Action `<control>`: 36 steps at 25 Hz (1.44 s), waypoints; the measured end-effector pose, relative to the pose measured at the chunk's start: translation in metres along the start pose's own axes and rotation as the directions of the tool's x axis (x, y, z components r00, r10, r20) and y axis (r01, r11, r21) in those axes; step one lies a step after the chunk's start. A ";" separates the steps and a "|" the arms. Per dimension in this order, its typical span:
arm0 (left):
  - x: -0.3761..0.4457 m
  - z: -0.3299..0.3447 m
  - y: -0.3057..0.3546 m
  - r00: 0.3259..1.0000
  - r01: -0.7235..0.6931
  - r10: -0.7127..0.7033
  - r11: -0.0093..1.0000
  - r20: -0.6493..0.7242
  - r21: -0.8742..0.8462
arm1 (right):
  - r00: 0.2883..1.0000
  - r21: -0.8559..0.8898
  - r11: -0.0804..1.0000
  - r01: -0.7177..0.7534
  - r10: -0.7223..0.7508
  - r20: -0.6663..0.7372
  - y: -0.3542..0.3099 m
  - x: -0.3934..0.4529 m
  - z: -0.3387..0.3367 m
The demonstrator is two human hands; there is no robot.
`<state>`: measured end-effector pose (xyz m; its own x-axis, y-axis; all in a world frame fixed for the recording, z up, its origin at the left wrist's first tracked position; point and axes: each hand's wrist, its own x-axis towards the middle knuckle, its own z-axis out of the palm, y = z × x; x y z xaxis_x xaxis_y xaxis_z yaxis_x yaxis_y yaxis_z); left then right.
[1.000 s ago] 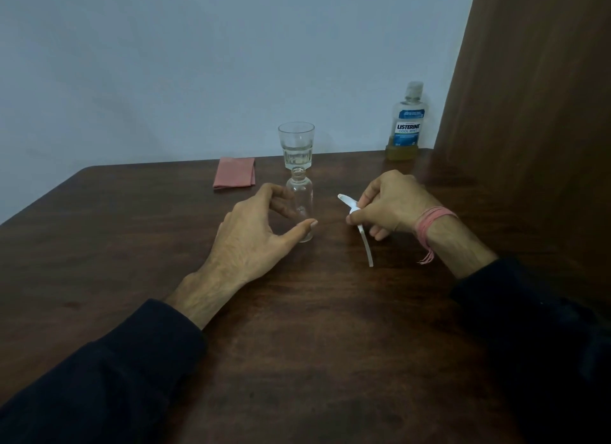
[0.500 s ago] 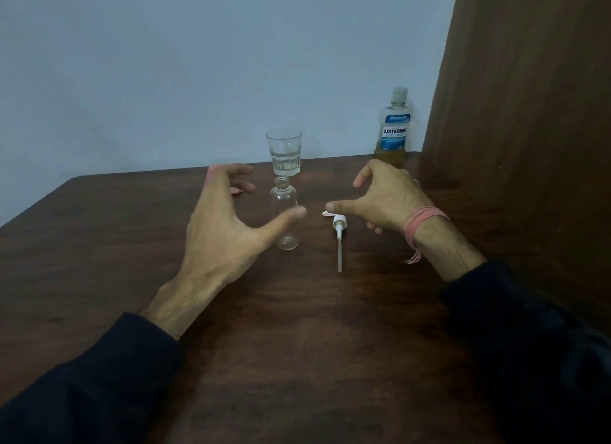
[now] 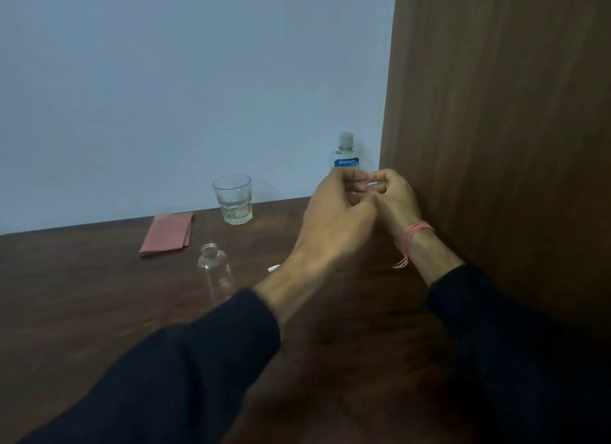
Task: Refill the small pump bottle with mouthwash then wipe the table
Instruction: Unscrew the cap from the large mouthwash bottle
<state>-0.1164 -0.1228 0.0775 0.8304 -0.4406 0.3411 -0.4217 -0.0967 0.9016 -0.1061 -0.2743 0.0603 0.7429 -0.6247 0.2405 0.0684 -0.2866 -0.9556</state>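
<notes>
The small clear pump bottle (image 3: 215, 273) stands open, without its pump, on the dark wooden table (image 3: 99, 311). The white tip of the pump head (image 3: 273, 268) shows on the table just past my left forearm; the rest of it is hidden. The mouthwash bottle (image 3: 345, 151) stands capped at the back right corner. My left hand (image 3: 334, 218) and right hand (image 3: 395, 199) are raised close together in front of its lower half, fingers curled. Blur hides whether either hand grips it.
A glass (image 3: 233, 200) with a little pale liquid stands behind the pump bottle. A folded pink cloth (image 3: 167, 233) lies at the back left of it. A brown wooden panel (image 3: 496, 146) walls off the right side.
My right hand let go of the pump head, which lies on the table. Both hands left the small bottle and moved to the back right, up to the mouthwash bottle. The view swung right.
</notes>
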 end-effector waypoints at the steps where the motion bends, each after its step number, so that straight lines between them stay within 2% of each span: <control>1: 0.028 0.012 -0.007 0.995 0.100 -0.100 0.995 0.011 -0.022 | 1.000 0.010 1.000 -0.013 0.013 0.002 0.007 0.013 -0.001; 3: 0.080 0.031 -0.024 0.977 0.214 -0.214 0.977 -0.025 0.015 | 0.999 -0.031 0.999 -0.041 0.042 0.015 0.024 0.043 -0.001; 6: 0.138 0.042 -0.051 0.945 0.290 -0.271 0.953 -0.184 0.087 | 0.991 -0.093 0.990 -0.108 0.114 0.063 0.045 0.085 0.004; 8: 0.164 0.040 -0.068 0.922 0.332 -0.302 0.938 -0.243 0.094 | 0.987 -0.090 0.991 -0.099 0.109 0.119 0.049 0.105 0.013; 11: 0.183 0.037 -0.093 0.932 0.340 -0.328 0.939 -0.154 0.055 | 0.966 -0.041 0.997 -0.065 0.073 0.247 0.057 0.123 0.031; 13: 0.183 0.037 -0.106 0.946 0.318 -0.308 0.941 -0.101 0.111 | 0.966 -0.047 0.999 -0.026 0.038 0.256 0.070 0.127 0.038; 16: 0.166 0.039 -0.115 0.973 0.227 -0.209 0.938 -0.097 0.262 | 0.982 -0.041 0.999 -0.010 0.017 0.190 0.086 0.119 0.034; 21: 0.108 0.030 -0.099 0.987 0.157 -0.143 0.937 -0.068 0.313 | 0.980 -0.037 0.998 0.051 -0.043 0.192 0.089 0.072 0.009; 26: 0.023 0.001 -0.065 0.989 0.094 -0.130 0.925 0.076 0.368 | 0.944 -0.019 0.999 0.040 -0.032 0.328 0.068 -0.010 -0.031; 29: -0.036 -0.025 -0.054 0.993 0.021 -0.062 0.931 0.102 0.365 | 0.871 -0.051 0.999 0.003 0.023 0.491 0.048 -0.059 -0.053; 30: -0.054 -0.030 -0.053 0.993 -0.001 -0.042 0.929 0.109 0.370 | 0.869 -0.017 1.000 -0.006 0.013 0.494 0.038 -0.071 -0.057; 32: -0.082 -0.041 -0.051 0.992 -0.025 -0.023 0.926 0.121 0.377 | 0.930 0.252 0.968 -0.007 -0.087 0.358 0.009 -0.091 -0.052; 34: -0.099 -0.047 -0.048 0.991 -0.039 -0.015 0.916 0.131 0.400 | 0.967 0.550 0.835 0.009 -0.146 0.207 -0.032 -0.101 -0.037; 36: -0.107 -0.052 -0.047 0.991 -0.072 0.011 0.888 0.136 0.454 | 0.955 0.594 0.804 0.027 -0.196 0.222 -0.069 -0.108 -0.014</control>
<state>-0.1660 -0.0250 0.0122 0.7684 -0.5589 0.3117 -0.5999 -0.4594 0.6551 -0.2007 -0.1972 0.1029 0.8439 -0.3797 0.3791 0.4704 0.1837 -0.8631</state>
